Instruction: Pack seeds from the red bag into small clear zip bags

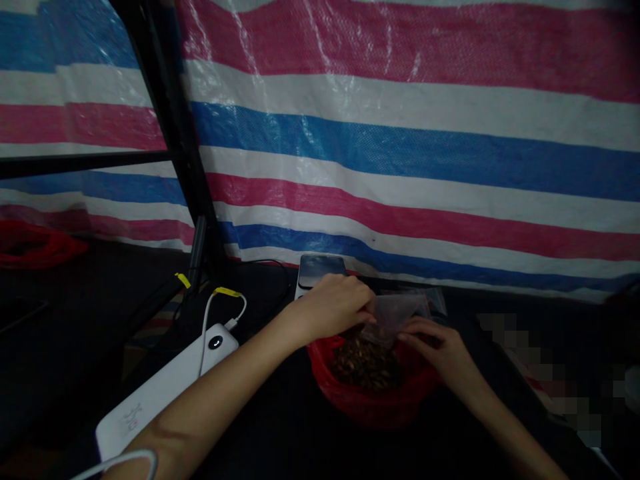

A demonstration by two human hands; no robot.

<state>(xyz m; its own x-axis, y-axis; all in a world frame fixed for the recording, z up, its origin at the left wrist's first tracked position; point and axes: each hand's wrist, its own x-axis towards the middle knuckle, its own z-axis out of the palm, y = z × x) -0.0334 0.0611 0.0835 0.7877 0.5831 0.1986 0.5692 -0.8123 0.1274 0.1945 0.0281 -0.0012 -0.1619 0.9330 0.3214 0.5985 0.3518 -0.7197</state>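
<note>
A small clear plastic bag (397, 310) is stretched between my two hands, just above a bowl lined with a red plastic bag (370, 403). Loose brown bits, perhaps seeds or dried pieces (367, 365), fill part of the bowl. My left hand (337, 303) has its fingers curled down, closed on the bag's left side. At the bag's right edge, my right hand (435, 340) pinches it between thumb and fingers. What the bag holds is too dark to make out.
Behind my left hand lies a phone (323, 268). More clear bags (433, 299) rest at the back. A white power bank (160, 390) with a cable (205, 320) lies left, beneath my forearm. A black frame post (173, 127) stands before the striped sheet (400, 153). Red plastic (40, 247) sits far left.
</note>
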